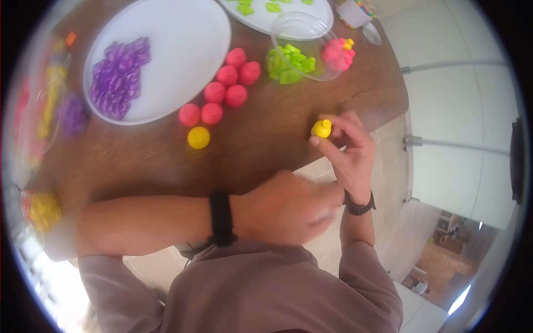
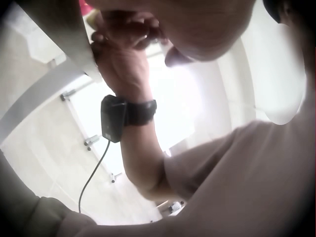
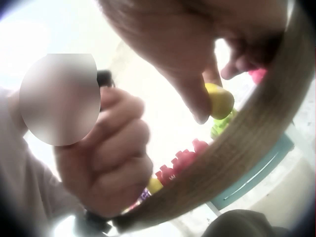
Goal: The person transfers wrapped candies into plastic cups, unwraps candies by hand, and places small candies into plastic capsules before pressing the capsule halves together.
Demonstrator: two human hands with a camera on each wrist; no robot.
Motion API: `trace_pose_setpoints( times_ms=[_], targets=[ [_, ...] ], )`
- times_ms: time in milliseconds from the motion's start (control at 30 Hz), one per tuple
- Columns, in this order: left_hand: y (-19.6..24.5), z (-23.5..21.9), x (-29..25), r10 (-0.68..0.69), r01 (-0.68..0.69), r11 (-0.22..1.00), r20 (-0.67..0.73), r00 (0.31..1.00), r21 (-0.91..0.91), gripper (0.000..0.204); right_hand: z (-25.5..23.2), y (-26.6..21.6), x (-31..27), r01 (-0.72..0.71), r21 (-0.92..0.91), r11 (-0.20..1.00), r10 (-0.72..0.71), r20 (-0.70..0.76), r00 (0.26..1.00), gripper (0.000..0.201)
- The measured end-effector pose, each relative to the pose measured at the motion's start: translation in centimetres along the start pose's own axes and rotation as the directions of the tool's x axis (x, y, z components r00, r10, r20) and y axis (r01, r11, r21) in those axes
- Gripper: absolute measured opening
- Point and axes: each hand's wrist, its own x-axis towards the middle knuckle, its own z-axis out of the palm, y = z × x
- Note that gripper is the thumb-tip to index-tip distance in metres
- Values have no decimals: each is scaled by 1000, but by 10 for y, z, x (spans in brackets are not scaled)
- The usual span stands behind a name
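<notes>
My right hand [image 1: 355, 150] pinches a small yellow round piece with a narrow neck [image 1: 321, 129] between thumb and fingers, over the table's right edge. The same yellow piece [image 3: 220, 101] shows at the fingertips in the right wrist view. My left hand [image 1: 286, 208] is blurred, reaching across my body, its end overlapping the right wrist in the head view. Its fingers [image 3: 118, 143] are curled into a fist in the right wrist view, and nothing shows in them. Another yellow round piece [image 1: 198, 137] stands on the table beside several pink round pieces [image 1: 227, 75].
On the brown table [image 1: 150, 161], a white oval plate [image 1: 183, 33] bears a purple heap [image 1: 119, 75]. Farther right are a clear bowl [image 1: 311, 41], green pieces [image 1: 288, 64] and a second white plate [image 1: 261, 21]. A container of yellow pieces [image 1: 43, 212] is at left.
</notes>
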Motion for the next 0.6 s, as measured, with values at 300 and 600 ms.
trace_pose_setpoints(
  times_ms=[300, 600],
  targets=[
    [-22, 3, -27, -32, -187, 954, 701, 712, 233, 11, 37, -44, 19, 249, -102, 963, -219, 240, 946, 53],
    [-25, -5, -29, -87, -133, 956, 687, 722, 261, 12, 48, -37, 21, 325, -48, 945, -292, 332, 897, 59]
  ],
)
